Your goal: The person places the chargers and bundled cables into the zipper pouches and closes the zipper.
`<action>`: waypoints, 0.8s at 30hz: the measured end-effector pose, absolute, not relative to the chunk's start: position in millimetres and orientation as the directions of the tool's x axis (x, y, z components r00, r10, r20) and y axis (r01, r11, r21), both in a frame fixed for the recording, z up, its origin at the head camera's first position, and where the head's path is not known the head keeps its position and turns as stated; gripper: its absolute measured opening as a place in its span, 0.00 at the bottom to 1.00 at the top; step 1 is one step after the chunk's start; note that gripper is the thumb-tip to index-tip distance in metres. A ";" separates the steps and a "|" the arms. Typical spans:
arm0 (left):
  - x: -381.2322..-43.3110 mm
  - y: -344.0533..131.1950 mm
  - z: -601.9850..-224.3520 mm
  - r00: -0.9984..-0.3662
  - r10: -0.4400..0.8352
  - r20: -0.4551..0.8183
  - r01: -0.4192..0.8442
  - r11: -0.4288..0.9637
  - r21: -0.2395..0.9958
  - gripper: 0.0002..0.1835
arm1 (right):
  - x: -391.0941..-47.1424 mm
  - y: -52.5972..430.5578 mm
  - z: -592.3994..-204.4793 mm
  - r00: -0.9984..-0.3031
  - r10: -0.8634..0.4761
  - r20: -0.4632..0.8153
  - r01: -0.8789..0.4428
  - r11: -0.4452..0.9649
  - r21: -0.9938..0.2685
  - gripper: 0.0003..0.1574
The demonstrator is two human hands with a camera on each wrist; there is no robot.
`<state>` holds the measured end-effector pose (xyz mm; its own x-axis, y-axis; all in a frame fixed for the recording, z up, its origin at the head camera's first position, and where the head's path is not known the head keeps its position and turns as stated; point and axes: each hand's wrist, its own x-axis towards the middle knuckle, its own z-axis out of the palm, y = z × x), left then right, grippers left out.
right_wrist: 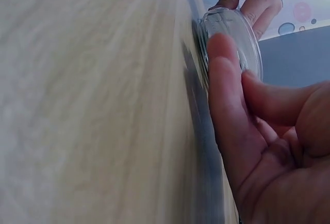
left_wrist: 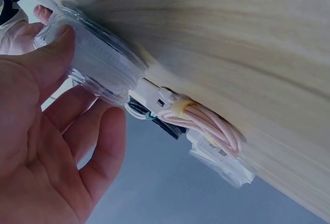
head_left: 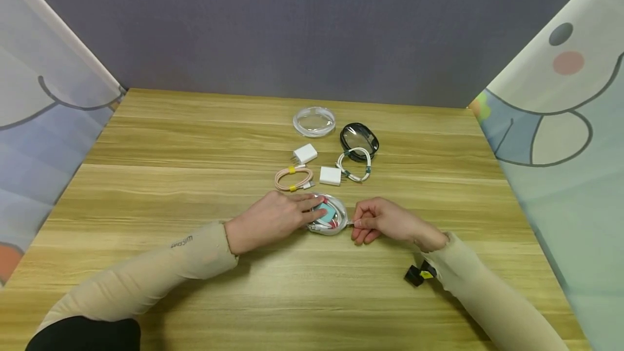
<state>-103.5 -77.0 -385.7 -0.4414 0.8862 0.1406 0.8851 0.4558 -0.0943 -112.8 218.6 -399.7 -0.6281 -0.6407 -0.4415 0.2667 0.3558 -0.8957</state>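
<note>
A clear round case (head_left: 340,203) with a teal and red patch in its middle stands on the table before me. My left hand (head_left: 275,218) holds it from the left, index and middle fingers lying over its top. In the left wrist view its thumb (left_wrist: 54,49) lies along one face of the case. At the case's right edge my right hand (head_left: 385,221) pinches a small pale tab (head_left: 350,223) between thumb and forefinger. Just beyond the left hand lies a coiled pink cable (head_left: 279,183) with yellow ties. Beside it is a white charger plug (head_left: 330,176).
Farther back are a second white charger plug (head_left: 305,153), a coiled white cable (head_left: 367,162) with green ties, a black-rimmed round case (head_left: 375,140) and a white-rimmed one (head_left: 314,133). A black device (head_left: 414,275) hangs by the right wrist. A grey panel (head_left: 302,31) rises behind the table (head_left: 195,140).
</note>
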 end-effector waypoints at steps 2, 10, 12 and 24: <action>-104.0 -76.3 -386.2 -0.439 0.886 0.149 0.886 0.454 -0.093 0.23 | -112.9 219.8 -400.3 -0.614 -0.657 -0.436 0.257 0.356 -0.899 0.07; -107.6 -77.7 -381.7 -0.427 0.897 0.116 0.897 0.437 -0.074 0.24 | -119.8 217.6 -403.5 -0.679 -0.600 -0.424 0.261 0.343 -0.903 0.08; -108.0 -79.3 -380.0 -0.425 0.900 0.097 0.898 0.432 -0.078 0.25 | -122.0 215.7 -403.7 -0.705 -0.576 -0.412 0.242 0.351 -0.905 0.09; -113.2 -79.1 -384.0 -0.297 0.955 0.020 0.942 0.297 -0.157 0.29 | -129.2 205.9 -401.0 -0.759 -0.507 -0.408 0.220 0.391 -0.894 0.09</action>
